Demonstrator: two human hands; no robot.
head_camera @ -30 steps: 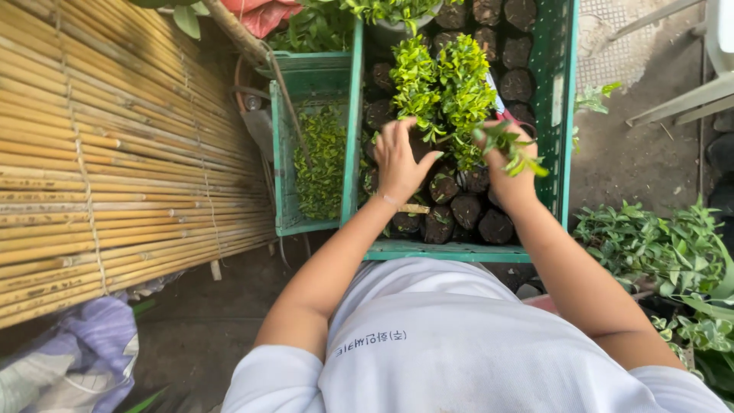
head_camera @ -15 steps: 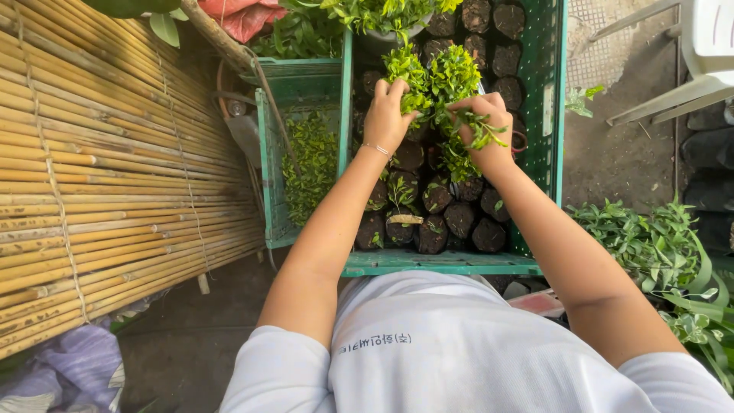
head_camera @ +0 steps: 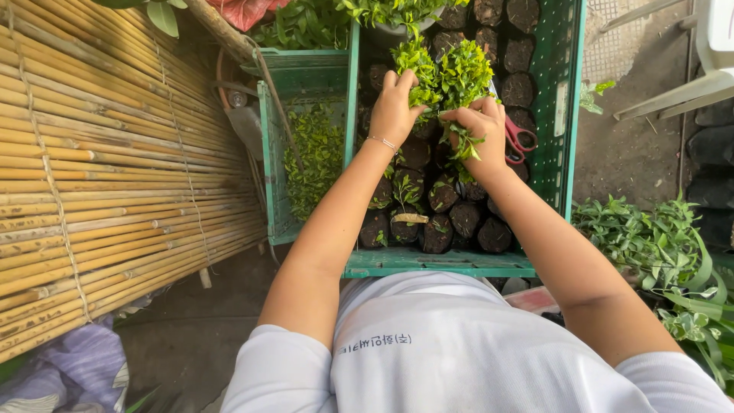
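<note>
A green plastic crate holds several black soil-filled seedling bags. Bright green leafy seedlings stand near its middle. My left hand rests on the left side of those leaves, fingers curled into them. My right hand grips a bunch of green cuttings just below the seedlings. Red-handled scissors lie in the crate right beside my right hand.
A second green crate with loose green sprigs stands to the left. A bamboo mat covers the far left. Leafy plants lie on the ground at right. White chair legs stand at the upper right.
Both hands have moved from the nearer bags up to the leafy seedlings. The right hand still holds the cuttings, now lower and closer to the seedlings. The scissors show more.
</note>
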